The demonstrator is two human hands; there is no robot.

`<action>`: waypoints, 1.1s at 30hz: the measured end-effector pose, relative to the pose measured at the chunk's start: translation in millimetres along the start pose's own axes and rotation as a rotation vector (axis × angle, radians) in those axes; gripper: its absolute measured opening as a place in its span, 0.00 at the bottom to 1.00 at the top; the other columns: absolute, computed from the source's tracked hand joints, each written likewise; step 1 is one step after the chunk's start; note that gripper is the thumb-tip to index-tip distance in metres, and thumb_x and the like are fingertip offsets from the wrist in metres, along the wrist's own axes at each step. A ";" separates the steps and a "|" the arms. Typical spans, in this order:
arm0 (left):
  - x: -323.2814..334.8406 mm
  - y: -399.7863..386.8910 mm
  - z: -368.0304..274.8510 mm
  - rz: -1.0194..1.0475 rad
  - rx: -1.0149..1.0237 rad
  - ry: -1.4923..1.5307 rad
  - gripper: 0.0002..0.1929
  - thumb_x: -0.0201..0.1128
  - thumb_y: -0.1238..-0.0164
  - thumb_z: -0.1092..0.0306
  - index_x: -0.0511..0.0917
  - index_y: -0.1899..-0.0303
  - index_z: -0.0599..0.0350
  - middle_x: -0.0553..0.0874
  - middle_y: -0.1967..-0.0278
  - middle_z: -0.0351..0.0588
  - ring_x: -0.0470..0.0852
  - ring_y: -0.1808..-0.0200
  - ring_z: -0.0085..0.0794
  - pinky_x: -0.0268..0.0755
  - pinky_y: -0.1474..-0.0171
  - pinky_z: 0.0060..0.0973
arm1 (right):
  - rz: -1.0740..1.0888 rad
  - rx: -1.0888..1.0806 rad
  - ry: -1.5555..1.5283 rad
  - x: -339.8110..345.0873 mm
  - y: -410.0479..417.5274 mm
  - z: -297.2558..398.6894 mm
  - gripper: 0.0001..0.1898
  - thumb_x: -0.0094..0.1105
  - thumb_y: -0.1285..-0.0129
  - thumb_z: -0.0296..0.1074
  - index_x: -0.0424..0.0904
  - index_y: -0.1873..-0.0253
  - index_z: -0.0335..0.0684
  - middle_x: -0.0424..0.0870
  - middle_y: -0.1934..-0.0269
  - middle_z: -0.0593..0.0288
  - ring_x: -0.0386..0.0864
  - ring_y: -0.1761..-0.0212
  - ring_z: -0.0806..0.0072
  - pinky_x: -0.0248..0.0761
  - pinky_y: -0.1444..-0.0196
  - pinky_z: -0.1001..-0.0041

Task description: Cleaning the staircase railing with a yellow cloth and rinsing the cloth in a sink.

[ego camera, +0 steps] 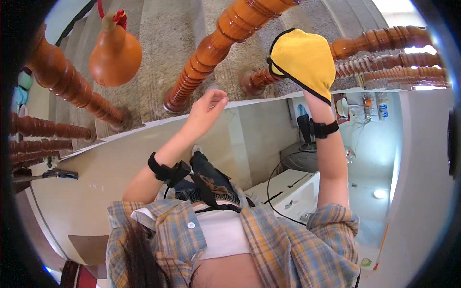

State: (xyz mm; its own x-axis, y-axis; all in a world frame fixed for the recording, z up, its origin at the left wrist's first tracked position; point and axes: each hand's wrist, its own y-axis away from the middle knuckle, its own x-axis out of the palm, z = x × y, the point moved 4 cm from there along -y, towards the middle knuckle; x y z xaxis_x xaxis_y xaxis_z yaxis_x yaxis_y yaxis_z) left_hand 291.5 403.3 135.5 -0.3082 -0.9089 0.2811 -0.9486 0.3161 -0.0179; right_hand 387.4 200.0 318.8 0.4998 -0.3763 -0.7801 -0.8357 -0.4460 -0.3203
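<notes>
A yellow cloth mitt with black edging [304, 59] covers my right hand [306, 64]. It lies over the middle of a turned wooden baluster [259, 80], whose lower end and upper part show on either side. The mitt hides my right fingers, so their grip cannot be made out. My bare left hand [210, 108] is raised, with fingers loosely bent, thumb apart and nothing held. Close by, up and to its left, stands another glossy turned baluster [201, 57].
Carpeted stairs [162, 46] run behind the railing, above a pale ledge [151, 124]. A brown gourd with a red ribbon [115, 57] hangs at upper left, near another baluster [72, 82]. A dark cable [268, 187] loops beside my right arm. White furniture [299, 190] stands below.
</notes>
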 end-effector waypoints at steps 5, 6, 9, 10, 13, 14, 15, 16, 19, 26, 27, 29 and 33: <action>-5.4 8.0 8.4 -0.038 0.000 0.022 0.13 0.53 0.29 0.68 0.69 0.49 0.67 0.82 0.55 0.51 0.80 0.51 0.29 0.70 0.46 0.25 | 0.021 -0.029 -0.028 -13.9 42.4 5.9 0.10 0.58 0.49 0.39 0.80 0.66 0.41 0.81 0.62 0.46 0.78 0.58 0.56 0.69 0.57 0.63; -6.6 10.6 10.7 -0.038 -0.014 0.006 0.14 0.53 0.29 0.68 0.68 0.48 0.66 0.82 0.55 0.52 0.80 0.51 0.29 0.70 0.46 0.25 | 0.025 -0.032 -0.028 -17.3 49.4 6.1 0.10 0.58 0.49 0.39 0.80 0.66 0.41 0.81 0.62 0.46 0.78 0.58 0.56 0.69 0.57 0.63; -4.0 7.1 12.9 -0.023 0.000 0.021 0.14 0.53 0.28 0.68 0.68 0.48 0.66 0.82 0.54 0.52 0.80 0.51 0.29 0.70 0.46 0.25 | -0.003 -0.033 0.024 -28.6 37.3 -5.7 0.10 0.58 0.50 0.39 0.80 0.67 0.40 0.82 0.63 0.46 0.78 0.59 0.56 0.69 0.58 0.63; -1.5 5.4 10.8 -0.013 0.024 0.048 0.14 0.53 0.28 0.67 0.68 0.48 0.66 0.81 0.54 0.52 0.80 0.50 0.29 0.70 0.46 0.25 | -0.017 -0.029 0.040 -28.6 26.5 -10.0 0.09 0.58 0.50 0.39 0.81 0.67 0.40 0.82 0.63 0.46 0.78 0.59 0.56 0.69 0.58 0.63; 10.8 3.6 -0.8 0.074 0.023 0.009 0.14 0.53 0.28 0.67 0.67 0.47 0.66 0.81 0.54 0.52 0.79 0.49 0.29 0.70 0.46 0.25 | -0.045 -0.006 0.076 -23.8 1.4 -17.3 0.09 0.58 0.50 0.39 0.81 0.68 0.40 0.82 0.63 0.46 0.79 0.60 0.55 0.69 0.59 0.63; 16.2 2.5 2.6 0.080 0.029 0.010 0.14 0.53 0.28 0.67 0.67 0.47 0.66 0.81 0.54 0.52 0.79 0.49 0.29 0.70 0.46 0.25 | -0.047 -0.002 0.079 -22.3 -0.1 -16.6 0.09 0.58 0.50 0.39 0.81 0.68 0.40 0.82 0.64 0.46 0.79 0.60 0.55 0.70 0.59 0.63; 15.0 6.0 10.8 0.036 0.035 0.071 0.15 0.53 0.28 0.66 0.68 0.47 0.65 0.82 0.56 0.52 0.81 0.52 0.30 0.71 0.47 0.26 | -0.049 -0.011 0.051 -17.0 4.6 -5.9 0.09 0.58 0.50 0.39 0.81 0.68 0.40 0.82 0.64 0.46 0.79 0.60 0.55 0.70 0.59 0.63; 15.4 6.2 11.3 0.000 0.052 0.138 0.16 0.54 0.29 0.64 0.68 0.47 0.65 0.83 0.58 0.52 0.82 0.54 0.30 0.72 0.49 0.28 | -0.043 -0.026 0.028 -14.7 10.1 2.4 0.09 0.58 0.51 0.39 0.81 0.68 0.40 0.82 0.64 0.46 0.79 0.60 0.55 0.70 0.59 0.63; 19.2 9.9 11.9 -0.051 -0.108 0.218 0.18 0.51 0.27 0.61 0.64 0.44 0.63 0.82 0.58 0.54 0.81 0.53 0.31 0.72 0.48 0.28 | -0.037 -0.051 -0.116 5.3 29.1 30.2 0.09 0.58 0.51 0.39 0.81 0.69 0.40 0.82 0.65 0.46 0.79 0.61 0.55 0.70 0.60 0.63; -1.6 27.5 2.4 -0.075 -0.114 0.229 0.19 0.48 0.25 0.60 0.61 0.42 0.60 0.82 0.56 0.55 0.81 0.53 0.33 0.72 0.47 0.29 | -0.032 -0.089 -0.262 -2.4 14.6 86.0 0.11 0.60 0.65 0.40 0.80 0.81 0.37 0.78 0.80 0.45 0.79 0.76 0.50 0.73 0.71 0.61; -3.0 28.5 3.9 -0.064 -0.130 0.210 0.19 0.45 0.24 0.58 0.60 0.40 0.58 0.81 0.54 0.54 0.80 0.50 0.34 0.69 0.45 0.30 | -0.030 -0.042 -0.285 -4.5 14.4 85.3 0.11 0.60 0.65 0.40 0.81 0.80 0.37 0.79 0.80 0.44 0.80 0.74 0.50 0.74 0.70 0.62; -3.1 28.0 2.7 -0.040 -0.134 0.186 0.20 0.43 0.24 0.56 0.59 0.39 0.55 0.79 0.51 0.53 0.78 0.47 0.35 0.67 0.42 0.32 | 0.070 -0.038 -0.254 -7.1 15.3 80.5 0.10 0.60 0.64 0.39 0.80 0.81 0.38 0.79 0.80 0.45 0.79 0.75 0.48 0.73 0.71 0.60; -4.7 25.5 -2.6 -0.039 -0.102 0.153 0.19 0.46 0.25 0.59 0.59 0.40 0.57 0.80 0.52 0.53 0.78 0.48 0.34 0.68 0.43 0.31 | -0.042 -0.091 -0.319 -14.1 38.7 75.5 0.13 0.58 0.56 0.40 0.80 0.69 0.36 0.80 0.73 0.45 0.79 0.68 0.50 0.72 0.65 0.59</action>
State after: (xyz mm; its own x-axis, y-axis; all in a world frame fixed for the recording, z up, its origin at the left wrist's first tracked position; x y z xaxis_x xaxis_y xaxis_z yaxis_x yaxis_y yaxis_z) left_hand 268.9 416.3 136.2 -0.2494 -0.8712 0.4228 -0.9449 0.3146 0.0909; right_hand 330.8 249.4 276.9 0.4250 -0.0893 -0.9008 -0.7849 -0.5321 -0.3176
